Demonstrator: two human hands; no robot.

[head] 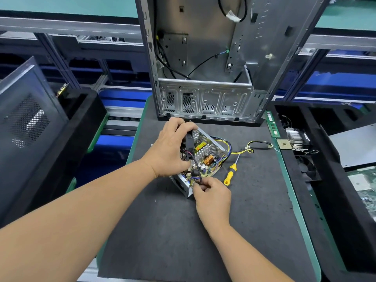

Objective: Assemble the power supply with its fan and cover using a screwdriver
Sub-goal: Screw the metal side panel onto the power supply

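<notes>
Your left hand [171, 147] grips the fan [189, 142] clear of the open power supply [205, 153] so your right hand [211, 195] can pinch its lead [198, 176] at the board; screwdriver [231, 171] parked within reach.

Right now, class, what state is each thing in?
Power supply: open, cover off, board exposed.
Fan: held upright at the supply by the left hand.
Right hand: pinching wires at the near corner.
Screwdriver: lying unused on the mat.
Computer case: upright, side open.

My fingers [184, 127] on the power supply [205, 151], perforated bare metal; glossy yellow plastic screwdriver [230, 174] at three o'clock on matt table [203, 231].
</notes>
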